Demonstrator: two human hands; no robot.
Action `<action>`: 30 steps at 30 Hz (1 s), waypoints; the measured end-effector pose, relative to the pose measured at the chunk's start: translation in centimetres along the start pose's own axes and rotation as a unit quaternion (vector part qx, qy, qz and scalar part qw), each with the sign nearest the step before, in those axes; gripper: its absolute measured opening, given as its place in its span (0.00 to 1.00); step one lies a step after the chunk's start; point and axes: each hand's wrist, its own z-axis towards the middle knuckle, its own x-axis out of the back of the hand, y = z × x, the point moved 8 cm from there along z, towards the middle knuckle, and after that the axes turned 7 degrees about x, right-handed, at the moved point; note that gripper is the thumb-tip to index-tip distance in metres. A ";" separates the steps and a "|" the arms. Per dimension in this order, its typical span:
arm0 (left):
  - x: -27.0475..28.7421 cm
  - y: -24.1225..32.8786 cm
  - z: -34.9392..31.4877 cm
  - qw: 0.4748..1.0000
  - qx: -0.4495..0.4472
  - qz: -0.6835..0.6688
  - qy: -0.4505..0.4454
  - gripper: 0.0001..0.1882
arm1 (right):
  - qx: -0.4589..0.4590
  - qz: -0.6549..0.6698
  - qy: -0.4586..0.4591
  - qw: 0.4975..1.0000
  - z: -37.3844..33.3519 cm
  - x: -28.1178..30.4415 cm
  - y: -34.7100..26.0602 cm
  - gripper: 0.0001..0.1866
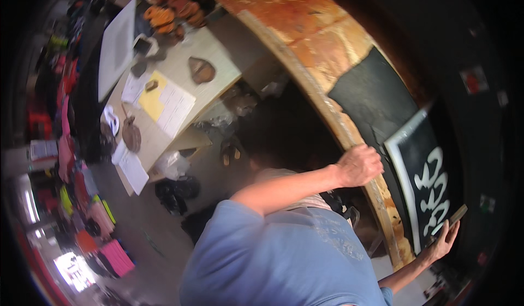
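Your right hand (445,243), at four o'clock, has its grip closed on a short tan-brown block (459,214), held over the lower end of a black panel with a white border and white brushed characters (435,188). Your left hand (359,165), toward three o'clock, has its grip curled into a fist at the near edge of the orange-brown wooden worktop (305,25); whatever is inside is hidden. The panel lies beside a dark grey flat sheet (376,98), at two o'clock on that worktop. At ten o'clock, a separate pale worktop (221,52) bears a rounded brown lump (202,70) and a yellow paper sheet (153,96). Near nine o'clock sits a clear plastic bag (173,165); at eight, a bright pink stack (116,257) beyond the grey floor (150,235).
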 end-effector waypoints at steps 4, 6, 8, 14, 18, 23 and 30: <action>4.7 -0.9 -2.1 0.978 0.003 -0.199 0.068 0.05 | 0.076 0.061 -0.181 0.979 -6.8 -12.8 -10.0 0.34; 8.4 -2.3 -5.2 0.973 0.025 -0.211 0.090 0.06 | 0.113 0.108 -0.278 0.948 -12.0 -20.4 -14.6 0.38; 13.1 -6.1 -10.4 0.973 0.108 -0.182 0.088 0.05 | 0.111 0.157 -0.380 0.905 -18.2 -27.8 -18.5 0.43; 26.7 -17.3 -32.7 0.864 0.497 -0.008 0.078 0.08 | 0.122 0.103 -0.616 0.772 -39.7 -46.0 -24.3 0.44; 33.2 -18.1 -44.6 0.775 0.612 0.024 0.156 0.10 | 0.181 0.069 -0.708 0.679 -50.5 -50.9 -26.9 0.46; 35.2 -16.8 -52.0 0.700 0.667 0.042 0.251 0.11 | 0.271 0.050 -0.778 0.565 -58.5 -54.7 -28.8 0.47; 32.7 -15.6 -53.3 0.631 0.711 -0.014 0.310 0.12 | 0.301 0.023 -0.816 0.492 -62.6 -60.1 -28.4 0.51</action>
